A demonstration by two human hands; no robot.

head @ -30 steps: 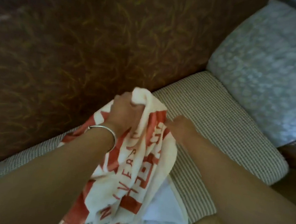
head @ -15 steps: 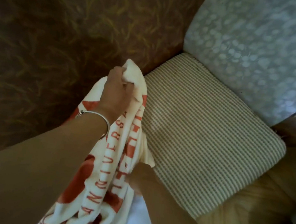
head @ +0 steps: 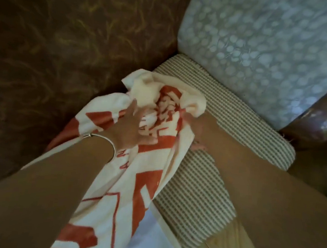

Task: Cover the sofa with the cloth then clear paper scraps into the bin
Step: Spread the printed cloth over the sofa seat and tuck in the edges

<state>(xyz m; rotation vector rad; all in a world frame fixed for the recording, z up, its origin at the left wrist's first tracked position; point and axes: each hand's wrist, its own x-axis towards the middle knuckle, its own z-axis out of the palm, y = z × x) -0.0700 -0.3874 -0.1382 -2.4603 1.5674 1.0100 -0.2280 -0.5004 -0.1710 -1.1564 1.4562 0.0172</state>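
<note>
**Head view: grip released, cloth dropped in a heap on the seat**

Head camera looks down on a cream terry cloth printed with orange-red blocks and letters (head: 152,142), which now lies bunched at the back of the striped beige ribbed seat cushion (head: 237,135), against the dark brown patterned sofa back (head: 66,44). Half a second ago the left hand held the cloth's top corner pinched in a fist above the cushion; now the left hand (head: 132,128), a thin silver bangle (head: 105,138) on its wrist, rests flat on the cloth with fingers spread apart and gripping nothing. The right hand (head: 196,127) has come up from the cloth's lower edge to the right side of the heap; its fingers are tucked under the folds, so whether they pinch the fabric cannot be told.

That change suggests the cloth has reached the sofa but covers little of it: most of the cushion to the right of the heap stays bare, and spreading seems the work remaining. The cloth looks soft, thick and limp, likely to crease. A pale grey pillow with a raised dotted texture (head: 265,53) sits at the cushion's far right. No paper scraps or bin are in view.
</note>
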